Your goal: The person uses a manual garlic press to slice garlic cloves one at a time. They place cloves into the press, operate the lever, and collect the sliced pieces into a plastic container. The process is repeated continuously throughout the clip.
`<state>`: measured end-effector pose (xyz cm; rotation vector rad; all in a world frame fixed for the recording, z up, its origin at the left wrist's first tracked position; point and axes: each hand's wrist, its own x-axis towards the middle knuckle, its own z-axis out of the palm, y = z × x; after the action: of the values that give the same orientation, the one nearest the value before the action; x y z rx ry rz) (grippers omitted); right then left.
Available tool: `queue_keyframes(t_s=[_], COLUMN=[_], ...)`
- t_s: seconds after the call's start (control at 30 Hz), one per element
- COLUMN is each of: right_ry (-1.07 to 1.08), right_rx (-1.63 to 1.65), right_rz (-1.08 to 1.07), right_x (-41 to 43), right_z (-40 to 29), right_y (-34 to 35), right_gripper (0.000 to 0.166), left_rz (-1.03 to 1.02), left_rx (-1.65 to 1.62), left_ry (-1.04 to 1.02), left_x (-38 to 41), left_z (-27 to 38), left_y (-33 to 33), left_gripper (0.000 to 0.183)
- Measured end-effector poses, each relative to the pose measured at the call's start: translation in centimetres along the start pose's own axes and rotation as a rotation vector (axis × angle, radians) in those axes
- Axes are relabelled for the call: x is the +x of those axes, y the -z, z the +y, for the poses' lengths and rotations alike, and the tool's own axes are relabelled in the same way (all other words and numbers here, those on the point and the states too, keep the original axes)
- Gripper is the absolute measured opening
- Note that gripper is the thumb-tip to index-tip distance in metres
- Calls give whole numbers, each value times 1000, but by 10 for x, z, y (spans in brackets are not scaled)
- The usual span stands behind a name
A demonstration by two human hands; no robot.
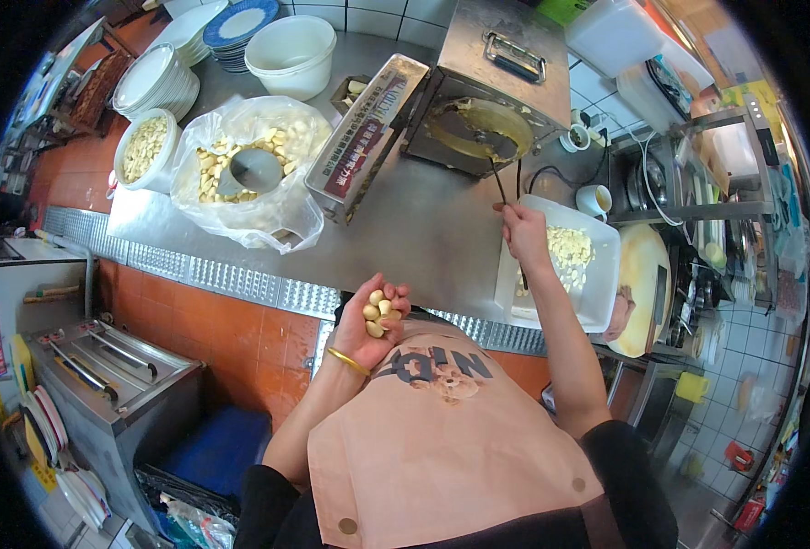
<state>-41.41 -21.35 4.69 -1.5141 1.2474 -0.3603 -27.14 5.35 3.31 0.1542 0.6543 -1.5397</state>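
Note:
My left hand (360, 333), palm up near my apron, cups several peeled garlic cloves (375, 314). My right hand (525, 233) grips a thin dark rod (499, 182), whose far tip reaches the lower rim of the round opening (449, 137) in a stainless steel machine (467, 75). Pale residue coats that opening. Below my right forearm is a white plastic tub (607, 257) with garlic slices (570, 247) in it. To the left, a clear plastic bag (189, 199) holds more peeled cloves (209, 168), with a grey scoop (257, 170) among them.
A metal panel (367, 130) bearing writing stands left of the machine. Left and behind are a bucket of garlic slices (145, 147), plate stacks (161, 79) and a white bucket (292, 51). A mug (592, 200), cord (549, 171) and round cutting board (642, 274) lie right.

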Motion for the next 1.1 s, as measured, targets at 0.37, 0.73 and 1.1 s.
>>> queue_keyframes(t_s=[0.37, 0.73, 1.1], right_ry=[53, -99, -133], right_rx=[105, 120, 185], right_rz=[140, 29, 42], right_x=[-5, -15, -3], right_z=[-2, 4, -5], right_y=[8, 2, 0], right_gripper=[29, 27, 28], left_rz=[8, 33, 23], left_rx=[2, 3, -7], left_ry=[-15, -32, -8], left_x=[5, 13, 16], left_z=[-3, -5, -5], left_y=[0, -1, 0], left_gripper=[31, 28, 29])
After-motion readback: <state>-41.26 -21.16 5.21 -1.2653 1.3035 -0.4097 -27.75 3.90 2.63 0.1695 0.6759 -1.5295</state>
